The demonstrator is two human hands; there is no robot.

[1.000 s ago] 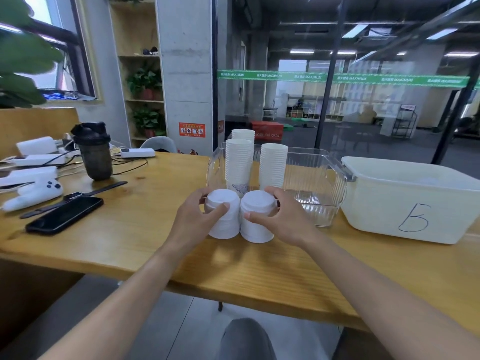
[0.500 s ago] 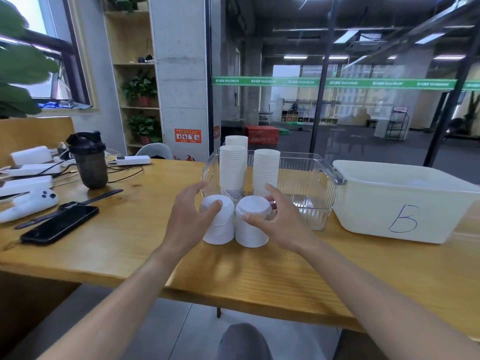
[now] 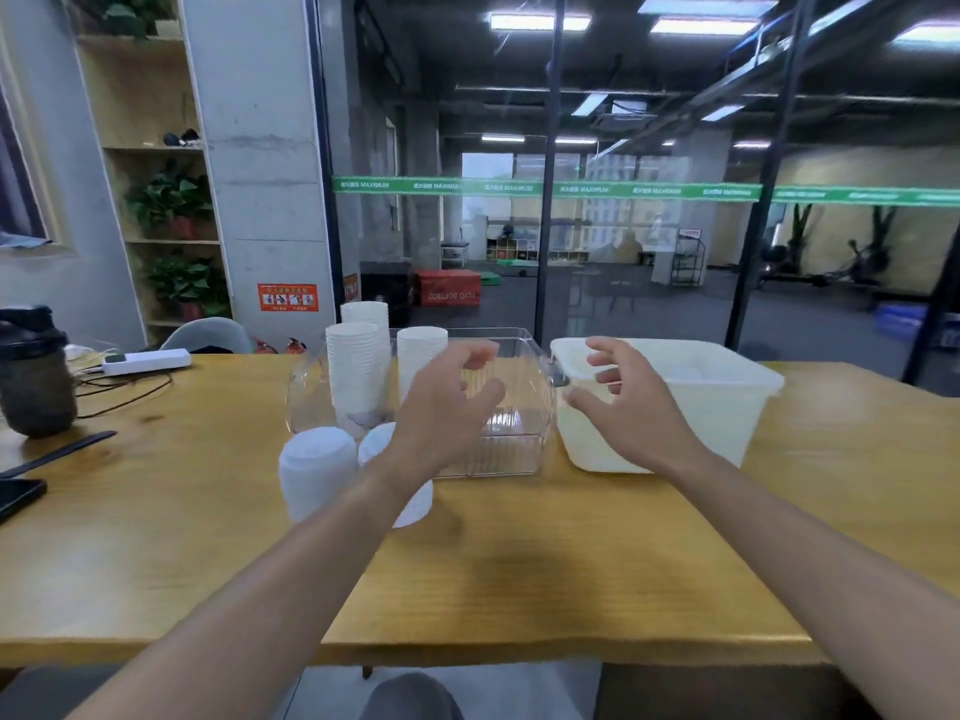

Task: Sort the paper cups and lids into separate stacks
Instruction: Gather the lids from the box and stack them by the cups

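Hands (image 3: 447,407) raised, empty; wood table (image 3: 519,563), glass-walled rm.

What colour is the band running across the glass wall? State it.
Green with white lettering; the band shows plainly in the head view.

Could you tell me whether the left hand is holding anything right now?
No, open: the left hand hovers with loosely spread fingers, gripping nothing, above the lid stacks.

left forearm (image 3: 291,574): bare up to the frame edge, no sleeve
right forearm (image 3: 810,553): bare likewise
wrists: no watch, no band
knee (image 3: 410,698): grey trousers
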